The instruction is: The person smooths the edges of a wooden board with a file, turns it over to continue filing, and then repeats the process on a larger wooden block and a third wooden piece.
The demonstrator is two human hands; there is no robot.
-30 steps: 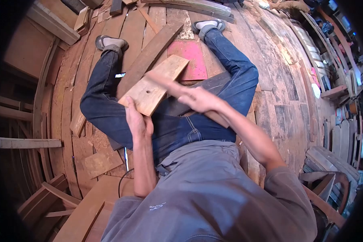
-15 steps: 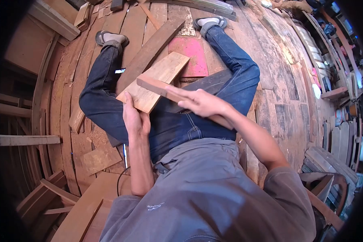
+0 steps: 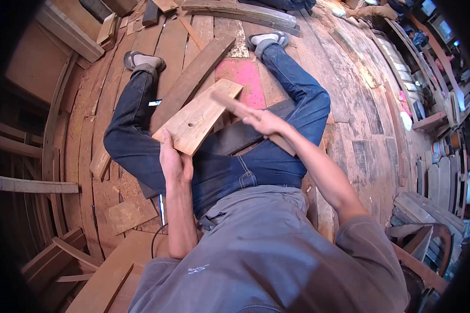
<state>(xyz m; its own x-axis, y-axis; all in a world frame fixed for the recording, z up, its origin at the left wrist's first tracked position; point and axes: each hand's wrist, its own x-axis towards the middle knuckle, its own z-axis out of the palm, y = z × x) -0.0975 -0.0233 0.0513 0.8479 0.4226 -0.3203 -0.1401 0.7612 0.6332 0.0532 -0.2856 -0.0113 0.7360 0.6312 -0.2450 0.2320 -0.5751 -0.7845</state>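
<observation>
A pale wooden board (image 3: 203, 112) slants away from me above my lap, its far end near a pink sheet. My left hand (image 3: 175, 160) grips its near corner, thumb on the upper face and fingers beneath. A small dark hole or knot shows on that face. My right hand (image 3: 266, 123) is closed around a long, narrow brown wooden bar (image 3: 230, 103). The bar's front end is blurred by motion and overlaps the board's far right edge. Its rear end sticks out behind my hand, over my thigh. A dark plank (image 3: 240, 133) lies under the board, between my legs.
A long brown beam (image 3: 196, 78) lies on the plank floor between my feet, beside the pink sheet (image 3: 240, 78). More timber (image 3: 245, 13) is stacked ahead. Wooden frames (image 3: 34, 183) stand at left, and boards with a handsaw-like tool (image 3: 428, 245) are at right.
My right hand has shifted right with the bar, whose front end has slid toward the board's far end, uncovering the dark spot. My left hand keeps its grip on the board.
</observation>
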